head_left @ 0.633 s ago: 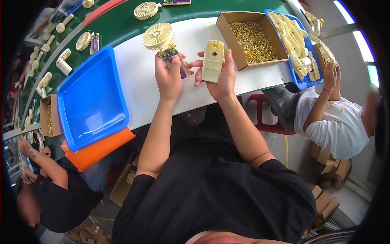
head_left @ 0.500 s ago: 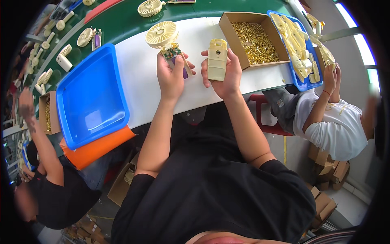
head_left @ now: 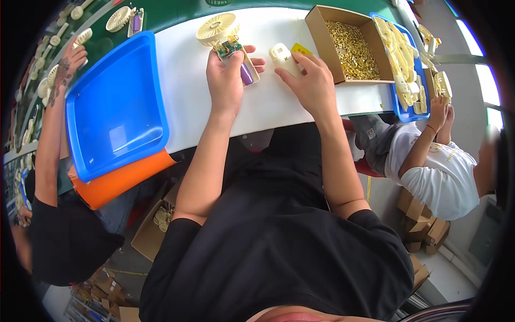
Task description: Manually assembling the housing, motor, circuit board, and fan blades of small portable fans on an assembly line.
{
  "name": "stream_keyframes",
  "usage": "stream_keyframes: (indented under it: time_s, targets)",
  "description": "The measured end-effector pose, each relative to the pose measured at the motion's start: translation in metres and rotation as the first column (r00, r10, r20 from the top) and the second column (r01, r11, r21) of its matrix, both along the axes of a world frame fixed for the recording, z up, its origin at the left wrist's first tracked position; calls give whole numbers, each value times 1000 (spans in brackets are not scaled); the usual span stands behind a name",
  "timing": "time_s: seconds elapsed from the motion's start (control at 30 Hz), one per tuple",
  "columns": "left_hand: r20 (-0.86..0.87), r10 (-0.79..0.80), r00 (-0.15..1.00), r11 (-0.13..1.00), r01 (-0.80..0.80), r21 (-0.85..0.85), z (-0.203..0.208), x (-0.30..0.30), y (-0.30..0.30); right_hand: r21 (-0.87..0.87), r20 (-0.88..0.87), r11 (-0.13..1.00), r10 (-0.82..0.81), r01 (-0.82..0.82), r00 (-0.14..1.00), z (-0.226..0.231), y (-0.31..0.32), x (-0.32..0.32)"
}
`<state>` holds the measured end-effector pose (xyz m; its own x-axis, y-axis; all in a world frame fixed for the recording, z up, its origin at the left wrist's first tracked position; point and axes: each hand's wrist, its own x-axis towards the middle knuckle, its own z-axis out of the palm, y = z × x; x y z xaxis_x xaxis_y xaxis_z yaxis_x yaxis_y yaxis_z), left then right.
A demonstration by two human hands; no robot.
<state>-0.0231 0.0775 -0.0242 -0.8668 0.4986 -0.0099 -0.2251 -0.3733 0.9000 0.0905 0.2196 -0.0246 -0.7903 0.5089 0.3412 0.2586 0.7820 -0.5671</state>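
Note:
My left hand [head_left: 225, 83] is closed around the handle of a cream handheld fan [head_left: 217, 29], its round slatted head pointing away from me. The handle lies open, showing a green circuit board [head_left: 229, 46] and a purple cylindrical battery [head_left: 246, 74]. To its right, my right hand [head_left: 314, 83] grips a cream plastic handle cover [head_left: 282, 57] between thumb and fingers, over the white tabletop. A small hole shows in the cover. Some of my right fingertips are hidden behind the cover.
An empty blue tray [head_left: 118, 112] lies at left over an orange sheet [head_left: 120, 180]. A cardboard box [head_left: 322, 45] of small gold metal parts stands right, beside a blue tray [head_left: 422, 110] of cream shells. A yellow piece [head_left: 301, 49] lies behind my right hand. Co-workers sit on both sides.
My right hand has turned palm-down and tilted the cover, showing another side of it. A yellow piece has come into sight. The left co-worker's hand has reached forward to the cream parts.

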Motion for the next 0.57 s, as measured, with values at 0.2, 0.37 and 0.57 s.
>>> stream_keyframes:
  time_s: [0.2, 0.37, 0.57]
  targets:
    - [14, 41, 999, 999, -41, 12, -6, 1, -5, 75, 313, 993, 62, -89, 948, 26, -8, 3]
    - [38, 69, 997, 997, -70, 27, -6, 1, -7, 5, 509, 979, 171, -202, 843, 39, 5, 6]
    - [74, 77, 994, 992, -84, 96, -9, -4, -12, -171, 561, 980, 180, -100, 808, 55, 9, 6]
